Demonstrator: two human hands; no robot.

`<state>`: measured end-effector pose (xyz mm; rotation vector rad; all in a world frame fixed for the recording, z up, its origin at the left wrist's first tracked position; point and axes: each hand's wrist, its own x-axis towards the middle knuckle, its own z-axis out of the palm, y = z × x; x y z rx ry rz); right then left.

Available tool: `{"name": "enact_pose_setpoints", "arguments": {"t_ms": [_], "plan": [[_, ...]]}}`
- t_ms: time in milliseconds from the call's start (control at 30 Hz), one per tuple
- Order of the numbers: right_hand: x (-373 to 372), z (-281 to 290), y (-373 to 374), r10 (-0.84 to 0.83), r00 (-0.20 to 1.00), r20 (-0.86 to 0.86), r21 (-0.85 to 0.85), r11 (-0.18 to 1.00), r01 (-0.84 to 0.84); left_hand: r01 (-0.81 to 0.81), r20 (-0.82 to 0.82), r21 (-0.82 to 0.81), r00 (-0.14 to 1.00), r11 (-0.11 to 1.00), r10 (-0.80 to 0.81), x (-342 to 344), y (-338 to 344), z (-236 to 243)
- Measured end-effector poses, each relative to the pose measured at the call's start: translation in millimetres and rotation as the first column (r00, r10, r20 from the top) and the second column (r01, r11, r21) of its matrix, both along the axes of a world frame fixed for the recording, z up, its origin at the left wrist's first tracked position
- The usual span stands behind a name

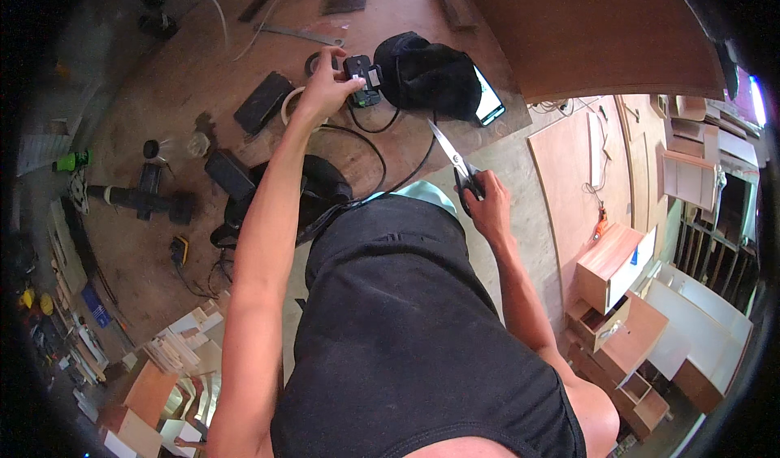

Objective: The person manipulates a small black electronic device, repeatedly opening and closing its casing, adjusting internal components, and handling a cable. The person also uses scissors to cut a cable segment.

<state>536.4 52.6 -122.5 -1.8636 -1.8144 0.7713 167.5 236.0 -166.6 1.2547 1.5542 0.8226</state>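
Note:
On the wooden bench, my left hand has its thumb on a small black box-shaped device and its fingers curled at the device's upper left edge. This device sits against a black cap, and a black cable runs from there toward my waist. My right hand is closed round the dark handles of a pair of scissors, held past the bench edge. Their pointed blades aim up toward the cap, slightly apart. Partly under the cap lies a phone with a lit screen.
Left on the bench are a dark block, a roll of tape, a cordless power tool and a black bag. A metal strip lies farther back. Wooden drawer boxes stand on the right-hand floor.

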Motion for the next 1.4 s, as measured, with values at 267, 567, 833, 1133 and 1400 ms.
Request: {"name": "enact_pose_setpoints", "arguments": {"t_ms": [267, 567, 833, 1133, 1400], "plan": [[-3, -34, -7, -0.076, 0.989, 0.130, -0.054, 0.995, 0.083, -0.102, 0.300, -0.041, 0.948, 0.994, 0.110, -1, -27, -5], [-61, -20, 37, 0.197, 0.980, 0.003, -0.006, 0.980, -0.197, -0.374, 0.204, -0.076, 0.902, 0.924, 0.382, 11, -32, -23], [-106, 92, 86, 0.413, 0.911, 0.008, 0.119, 0.904, -0.410, -0.517, 0.212, -0.022, 0.834, 0.856, 0.509, 6, -47, -1], [-174, 66, 227, 0.775, 0.539, 0.331, 0.148, 0.521, -0.841, -0.448, 0.248, 0.198, 0.883, 0.872, 0.398, 28, -69, 65], [-170, 72, 239, 0.855, 0.518, 0.039, 0.236, 0.495, -0.836, -0.542, 0.458, 0.098, 0.769, 0.835, 0.446, 32, -80, 80]]}}
